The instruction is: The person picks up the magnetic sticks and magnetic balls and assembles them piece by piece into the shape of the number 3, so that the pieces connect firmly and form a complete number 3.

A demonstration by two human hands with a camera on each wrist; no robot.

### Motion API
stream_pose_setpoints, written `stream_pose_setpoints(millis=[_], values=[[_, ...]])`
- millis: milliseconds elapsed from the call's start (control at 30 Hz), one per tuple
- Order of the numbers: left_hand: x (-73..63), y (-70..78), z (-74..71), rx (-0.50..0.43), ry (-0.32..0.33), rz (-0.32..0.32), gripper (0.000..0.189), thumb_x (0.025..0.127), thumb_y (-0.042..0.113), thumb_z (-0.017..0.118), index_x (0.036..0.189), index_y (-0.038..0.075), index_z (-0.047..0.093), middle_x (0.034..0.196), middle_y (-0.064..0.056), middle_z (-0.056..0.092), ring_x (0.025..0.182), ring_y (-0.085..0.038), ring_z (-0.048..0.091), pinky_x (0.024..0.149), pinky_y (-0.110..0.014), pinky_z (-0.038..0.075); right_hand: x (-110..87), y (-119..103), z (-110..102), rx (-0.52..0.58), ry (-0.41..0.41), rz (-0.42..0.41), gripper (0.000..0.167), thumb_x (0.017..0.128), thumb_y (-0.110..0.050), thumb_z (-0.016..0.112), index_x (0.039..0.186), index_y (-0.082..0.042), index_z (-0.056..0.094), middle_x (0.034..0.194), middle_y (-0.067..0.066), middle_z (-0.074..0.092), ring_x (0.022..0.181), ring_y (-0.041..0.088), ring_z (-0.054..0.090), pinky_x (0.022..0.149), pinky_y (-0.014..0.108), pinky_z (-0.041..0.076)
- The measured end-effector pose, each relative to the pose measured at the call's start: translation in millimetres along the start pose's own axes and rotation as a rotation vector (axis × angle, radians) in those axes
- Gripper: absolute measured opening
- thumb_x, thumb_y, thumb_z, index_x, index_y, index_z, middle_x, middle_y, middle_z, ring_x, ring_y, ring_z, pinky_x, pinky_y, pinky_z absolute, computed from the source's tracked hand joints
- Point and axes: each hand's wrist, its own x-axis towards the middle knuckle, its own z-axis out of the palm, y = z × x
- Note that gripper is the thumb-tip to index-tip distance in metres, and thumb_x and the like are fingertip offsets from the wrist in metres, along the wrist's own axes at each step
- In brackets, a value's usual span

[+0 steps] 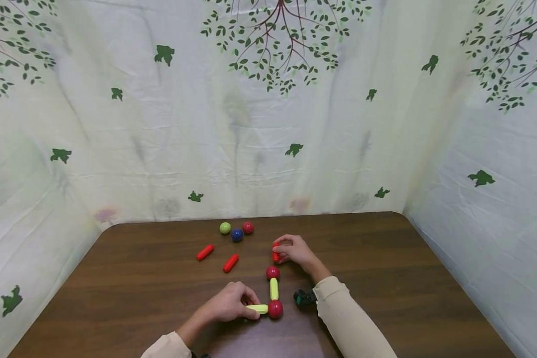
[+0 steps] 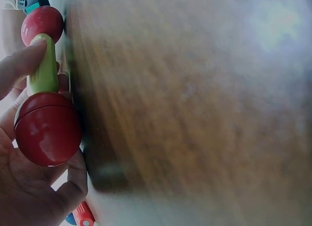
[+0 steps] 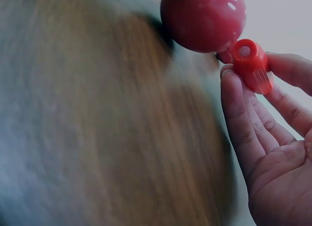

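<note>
My left hand [image 1: 231,302] pinches a yellow-green rod [image 1: 258,309] that runs into a red ball [image 1: 275,309]. In the left wrist view a second, larger-looking red ball [image 2: 48,131] sits at the rod's near end, inside the cupped fingers; the hand hides it from the head view. From the corner ball another yellow-green rod [image 1: 274,289] extends away to a further red ball [image 1: 273,273]. Just beyond that ball, my right hand [image 1: 296,252] holds a red rod [image 1: 276,252] between thumb and fingers. The right wrist view shows this rod's holed end [image 3: 244,51] close to a red ball [image 3: 204,19]; contact is unclear.
Farther back lie a green ball [image 1: 225,228], a blue ball [image 1: 236,235] and a red ball [image 1: 248,228]. Two loose red rods [image 1: 205,252] [image 1: 230,263] lie left of the joined pieces. A wrist camera [image 1: 304,298] is worn under the right sleeve. Fabric walls border the brown table [image 1: 385,258].
</note>
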Motion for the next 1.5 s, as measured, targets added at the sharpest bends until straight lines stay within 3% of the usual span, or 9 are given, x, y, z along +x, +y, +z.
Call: stream_pose_setpoints(millis=[800,1500], values=[[1.4,2.1,-1.2,-0.002,-0.008,-0.007,0.008,0.077,0.011,0.082,0.082,0.011,0.076,0.069,0.008,0.065,0.060,-0.002,0.053,0.055,-0.021,0.041,-5.6,-5.1,11.1,-0.015,-0.006,0.033,0.022,0.091,0.000,0.065,0.111,0.010,0.062,0.078,0.005,0.067,0.062,0.013,0.061,0.062,0.029,0.055],[1.3,0.5,0.2,-0.004,-0.011,-0.012,0.008,0.077,0.012,0.083,0.081,0.012,0.075,0.069,0.008,0.065,0.061,-0.002,0.052,0.055,-0.021,0.041,-6.0,-4.2,9.2,-0.079,-0.041,0.005,0.029,0.091,-0.002,0.067,0.116,0.011,0.059,0.089,0.009,0.065,0.072,0.015,0.064,0.071,0.035,0.057]])
